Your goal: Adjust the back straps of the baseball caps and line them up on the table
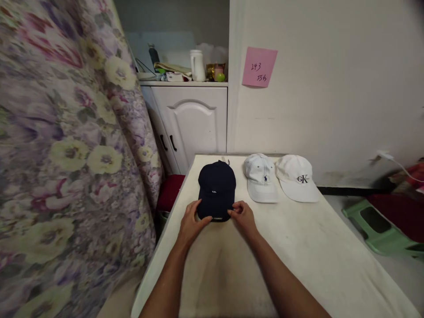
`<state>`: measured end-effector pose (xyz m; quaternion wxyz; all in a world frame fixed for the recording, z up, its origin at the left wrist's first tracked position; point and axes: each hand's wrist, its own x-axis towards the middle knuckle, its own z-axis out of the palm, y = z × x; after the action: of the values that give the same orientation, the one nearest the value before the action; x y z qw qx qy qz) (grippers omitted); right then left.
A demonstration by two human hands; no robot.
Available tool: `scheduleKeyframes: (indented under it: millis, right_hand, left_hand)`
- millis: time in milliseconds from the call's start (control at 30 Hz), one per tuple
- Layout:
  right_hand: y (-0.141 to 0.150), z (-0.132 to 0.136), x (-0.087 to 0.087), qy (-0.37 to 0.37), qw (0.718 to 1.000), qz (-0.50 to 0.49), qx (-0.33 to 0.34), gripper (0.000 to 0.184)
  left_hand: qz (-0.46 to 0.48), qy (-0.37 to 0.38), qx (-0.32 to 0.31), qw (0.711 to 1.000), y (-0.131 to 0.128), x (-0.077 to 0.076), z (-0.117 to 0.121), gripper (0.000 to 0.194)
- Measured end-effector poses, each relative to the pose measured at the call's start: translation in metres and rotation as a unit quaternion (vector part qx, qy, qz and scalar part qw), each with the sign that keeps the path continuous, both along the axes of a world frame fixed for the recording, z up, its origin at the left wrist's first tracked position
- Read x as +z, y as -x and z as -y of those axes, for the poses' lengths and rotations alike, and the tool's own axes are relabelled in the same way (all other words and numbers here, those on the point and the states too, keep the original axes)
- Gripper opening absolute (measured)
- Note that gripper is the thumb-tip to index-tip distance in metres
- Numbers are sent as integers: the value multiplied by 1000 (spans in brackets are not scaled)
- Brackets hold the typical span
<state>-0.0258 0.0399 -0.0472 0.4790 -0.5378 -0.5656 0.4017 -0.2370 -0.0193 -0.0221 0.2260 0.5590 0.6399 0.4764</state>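
A dark navy baseball cap [217,181] lies on the pale table [298,260], its brim toward me with small white lettering along the edge. My left hand [192,222] grips the left side of the brim, thumb on top near the front edge. On the brim's right side, my right hand [244,216] pinches the edge between thumb and fingers. To the right sits a light cap with a small dark logo [260,176]. Beside it rests a white cap with "CK" letters [296,176]; both brims face me.
A flowered curtain [76,176] hangs at the left. Behind the table stand a white cabinet [195,119] and a wall with a pink note [260,67]. A red seat [170,193] is by the table's left edge, a green stool [374,225] on the right.
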Motion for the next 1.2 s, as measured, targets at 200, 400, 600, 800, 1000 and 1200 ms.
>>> scheduleKeyframes:
  millis: [200, 400, 600, 800, 1000, 1200]
  right_hand:
    - [1, 0, 0, 0, 1000, -4, -1, 20]
    - [2, 3, 5, 0, 1000, -7, -4, 18]
    - [1, 4, 10, 4, 997, -73, -1, 13]
    - [-25, 15, 9, 46, 971, -233, 26, 8]
    - [-97, 19, 4, 93, 903, -417, -47, 14]
    - [-127, -6, 7, 143, 835, -526, -73, 3]
  left_hand:
    - [-90, 5, -4, 996, 0, -5, -1, 70]
    - [-125, 13, -12, 992, 0, -2, -1, 67]
    - [-50, -5, 21, 999, 2, -4, -6, 56]
    - [57, -10, 61, 996, 5, -2, -8, 52]
    - [135, -31, 132, 982, 4, -3, 10, 52]
    - [147, -27, 134, 980, -26, -9, 53, 48]
